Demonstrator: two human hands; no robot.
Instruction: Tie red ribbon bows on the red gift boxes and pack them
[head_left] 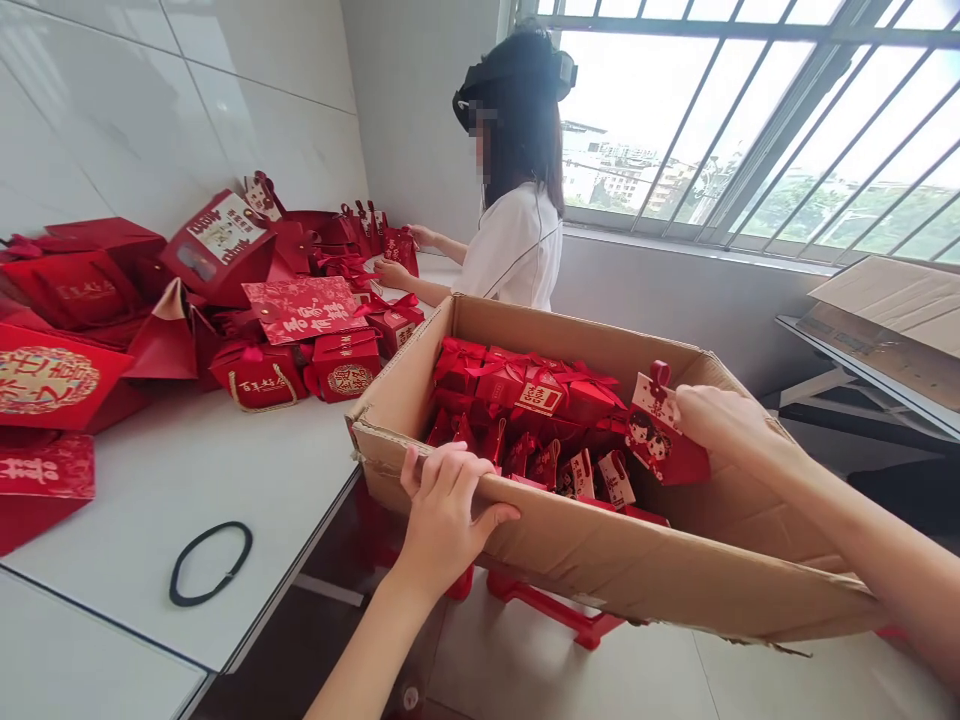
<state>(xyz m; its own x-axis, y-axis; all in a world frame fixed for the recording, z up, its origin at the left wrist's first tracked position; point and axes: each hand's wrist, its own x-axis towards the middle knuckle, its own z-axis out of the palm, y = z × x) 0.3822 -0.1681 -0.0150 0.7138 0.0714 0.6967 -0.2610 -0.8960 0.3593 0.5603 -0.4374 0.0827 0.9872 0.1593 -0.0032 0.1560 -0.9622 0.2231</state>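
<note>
A large open cardboard box (645,570) stands in front of me, with rows of small red gift boxes (495,380) inside. My left hand (450,500) is closed over its near rim, fingers on the inside and thumb along the outer wall. Above the right part of the box, my right hand (712,415) grips a red gift box (660,440) by its upper side. That gift box has a cartoon couple on a pale panel and a ribbon loop on top. Red bags with pale tops (600,475) stand upright in the near row of the carton.
Red gift boxes and bags (292,310) are piled on the white table (300,480) at left. A black band (210,565) lies near its edge. Another person (514,240) handles a red bag at the far end. A red stool (585,620) is beneath the carton. Flattened cardboard (885,310) lies at right.
</note>
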